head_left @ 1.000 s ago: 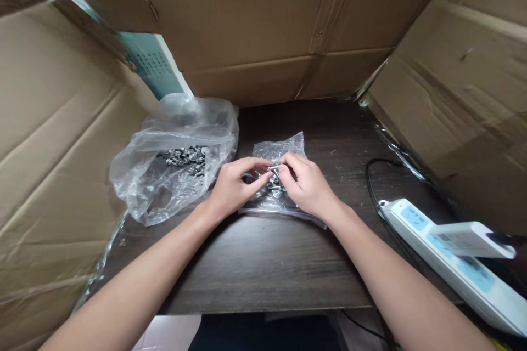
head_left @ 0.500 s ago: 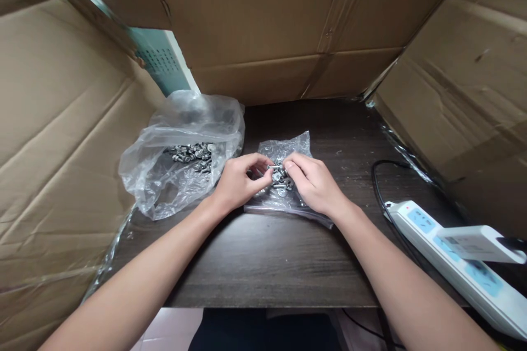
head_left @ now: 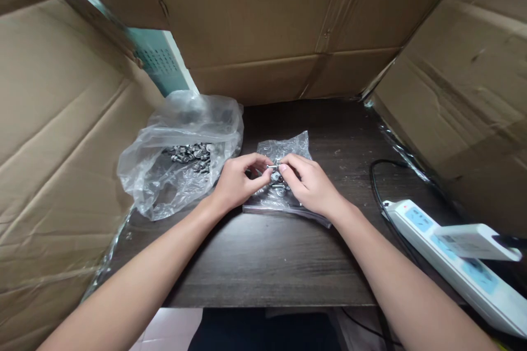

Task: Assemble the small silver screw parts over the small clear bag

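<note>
A small silvery screw (head_left: pixel 273 166) lies level between my two hands. My left hand (head_left: pixel 246 175) pinches one end of it between thumb and fingers. At its other end, my right hand (head_left: pixel 303 180) is closed, thumb against forefinger; whether a small part such as a washer sits in that pinch is hidden. Just below the fingertips, loose metal hardware (head_left: pixel 278 182), screws and washers by the look of it, rests on a flat clear plastic bag (head_left: pixel 284 147). Left of my left hand, a larger crumpled plastic bag (head_left: pixel 144 175) holds many metal screws (head_left: pixel 191 154).
The dark wooden table (head_left: pixel 267 258) is walled by cardboard (head_left: pixel 263 16) at the back and both sides. On the right lies a white power strip (head_left: pixel 444 252) with a white plug-in adapter (head_left: pixel 477 241) and a black cable (head_left: pixel 374 175).
My right hand has shifted slightly left along the screw, bringing its fingertips closer to my left hand's. My left hand holds nearly the same place.
</note>
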Tool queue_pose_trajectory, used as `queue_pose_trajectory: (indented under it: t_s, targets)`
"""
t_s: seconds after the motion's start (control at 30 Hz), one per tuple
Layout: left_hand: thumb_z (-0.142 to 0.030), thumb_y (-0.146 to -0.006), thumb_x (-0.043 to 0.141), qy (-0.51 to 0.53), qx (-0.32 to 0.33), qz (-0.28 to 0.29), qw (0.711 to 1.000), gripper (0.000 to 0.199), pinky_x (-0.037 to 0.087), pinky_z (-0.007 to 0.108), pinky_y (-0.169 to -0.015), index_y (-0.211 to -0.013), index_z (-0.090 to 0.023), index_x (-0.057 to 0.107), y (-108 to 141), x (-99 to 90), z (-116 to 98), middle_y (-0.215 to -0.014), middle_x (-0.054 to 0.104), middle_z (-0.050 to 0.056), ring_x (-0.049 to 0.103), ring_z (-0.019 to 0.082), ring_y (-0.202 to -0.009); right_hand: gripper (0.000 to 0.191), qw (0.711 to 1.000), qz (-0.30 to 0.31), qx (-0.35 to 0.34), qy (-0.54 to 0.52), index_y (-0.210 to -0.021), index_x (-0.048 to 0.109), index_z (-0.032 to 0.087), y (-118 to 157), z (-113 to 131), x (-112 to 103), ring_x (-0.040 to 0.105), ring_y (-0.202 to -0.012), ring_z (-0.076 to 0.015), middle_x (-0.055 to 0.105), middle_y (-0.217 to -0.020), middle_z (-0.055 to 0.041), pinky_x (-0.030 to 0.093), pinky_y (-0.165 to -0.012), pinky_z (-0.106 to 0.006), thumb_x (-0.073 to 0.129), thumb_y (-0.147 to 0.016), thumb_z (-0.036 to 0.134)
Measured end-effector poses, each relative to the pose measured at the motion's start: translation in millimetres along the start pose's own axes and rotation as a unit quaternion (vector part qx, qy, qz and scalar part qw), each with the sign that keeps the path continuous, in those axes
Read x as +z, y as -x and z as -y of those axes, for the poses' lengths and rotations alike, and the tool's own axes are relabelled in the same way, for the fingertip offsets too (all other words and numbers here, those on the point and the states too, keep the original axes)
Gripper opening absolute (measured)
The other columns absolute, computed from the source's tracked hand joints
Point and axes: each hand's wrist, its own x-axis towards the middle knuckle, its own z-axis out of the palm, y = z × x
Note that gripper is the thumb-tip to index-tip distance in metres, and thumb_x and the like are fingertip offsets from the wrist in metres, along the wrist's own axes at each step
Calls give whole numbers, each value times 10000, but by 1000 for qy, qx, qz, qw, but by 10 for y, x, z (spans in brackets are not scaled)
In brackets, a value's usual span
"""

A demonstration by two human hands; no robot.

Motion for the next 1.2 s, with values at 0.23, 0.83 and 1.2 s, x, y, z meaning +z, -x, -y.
queue_pose_trajectory:
  t_s: [0.23, 0.83, 1.2]
  targets:
    - [-212, -861, 698, 11, -10, 0, 1000, 118, 569, 221, -662, -952, -151, 745, 6, 7, -24, -804, 755, 28, 696, 130, -702, 327, 1000, 4, 20, 24, -762, 522, 197, -9, -24, -7, 537, -729, -167, 574, -745, -18, 379, -694, -315, 428, -1040, 341]
    - [-186, -863, 691, 8, -2, 0, 1000, 108, 552, 199, -660, -949, -136, 733, 13, 0, -25, -806, 749, 24, 690, 116, -702, 177, 1000, -12, 7, -11, -961, 636, 198, -5, 14, -36, 598, -843, -173, 665, -924, -37, 426, -771, -320, 482, -1012, 269]
    - [-194, -867, 696, 3, 5, 3, 1000, 120, 546, 181, -651, -961, -128, 735, 10, 16, -1, -803, 749, 21, 689, 104, -704, 234, 1000, -17, 2, 21, -854, 628, 187, -12, -21, -23, 580, -771, -163, 649, -828, -27, 397, -713, -304, 483, -1010, 285]
